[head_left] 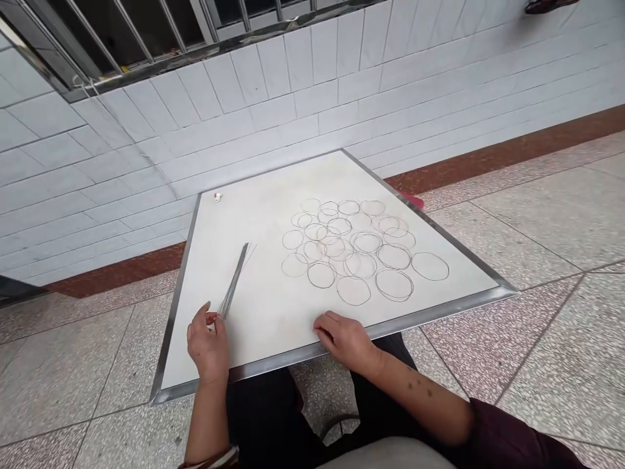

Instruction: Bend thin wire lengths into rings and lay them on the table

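A bundle of thin straight wires (236,277) lies on the left part of the white table (273,195), with a few strands slightly apart from it. My left hand (209,339) is at the near end of this bundle, fingers curled against the wire ends. Close to the table's front edge rests my right hand (344,339), its fingers bent together; whether anything thin is between them cannot be made out. Several thin wire rings (353,305) are spread over the table's right half, many overlapping. They lie beyond my right hand, not touching it.
A small white and red object (217,197) sits near the table's far left corner. Metal trim (420,320) borders the table. Behind stands a white tiled wall (293,111) with a barred window (146,32). Something red (413,200) shows past the right edge.
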Tool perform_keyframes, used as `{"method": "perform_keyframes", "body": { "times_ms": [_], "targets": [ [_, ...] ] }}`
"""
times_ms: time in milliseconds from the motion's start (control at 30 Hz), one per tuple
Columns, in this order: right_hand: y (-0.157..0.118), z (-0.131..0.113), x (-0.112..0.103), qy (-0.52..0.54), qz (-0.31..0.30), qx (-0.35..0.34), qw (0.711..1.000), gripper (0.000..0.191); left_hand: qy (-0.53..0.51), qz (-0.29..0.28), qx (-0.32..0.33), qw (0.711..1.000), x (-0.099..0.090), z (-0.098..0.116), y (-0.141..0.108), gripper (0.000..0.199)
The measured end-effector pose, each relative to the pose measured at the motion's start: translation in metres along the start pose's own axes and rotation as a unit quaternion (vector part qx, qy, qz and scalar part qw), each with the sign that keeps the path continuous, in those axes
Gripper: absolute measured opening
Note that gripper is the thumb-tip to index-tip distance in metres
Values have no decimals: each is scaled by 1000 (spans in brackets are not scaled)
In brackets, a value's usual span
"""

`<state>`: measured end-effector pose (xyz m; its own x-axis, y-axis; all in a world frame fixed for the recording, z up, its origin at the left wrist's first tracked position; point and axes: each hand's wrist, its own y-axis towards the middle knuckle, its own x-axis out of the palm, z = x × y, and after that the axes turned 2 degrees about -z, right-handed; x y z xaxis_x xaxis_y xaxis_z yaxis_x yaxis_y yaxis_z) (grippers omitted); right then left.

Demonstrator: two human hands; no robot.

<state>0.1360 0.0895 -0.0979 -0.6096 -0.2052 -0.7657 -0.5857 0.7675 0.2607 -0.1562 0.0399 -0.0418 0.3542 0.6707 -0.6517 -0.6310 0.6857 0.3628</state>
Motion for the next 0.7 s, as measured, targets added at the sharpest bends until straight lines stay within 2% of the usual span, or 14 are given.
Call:
{"method": "perform_keyframes", "body": {
  "times_ms": [133,300,700],
  "targets": [
    [-3,4,5,-9,34,-32,999,15,69,-28,-26,997,-5,-10,11,45],
    [-3,3,5,-10,53,-47,997,14,142,-78,-39,986,1,-17,16,46],
    [1,5,2,-13,26,-58,998,8,240,-114,-45,963,8,-5,27,45]
  ]
}}
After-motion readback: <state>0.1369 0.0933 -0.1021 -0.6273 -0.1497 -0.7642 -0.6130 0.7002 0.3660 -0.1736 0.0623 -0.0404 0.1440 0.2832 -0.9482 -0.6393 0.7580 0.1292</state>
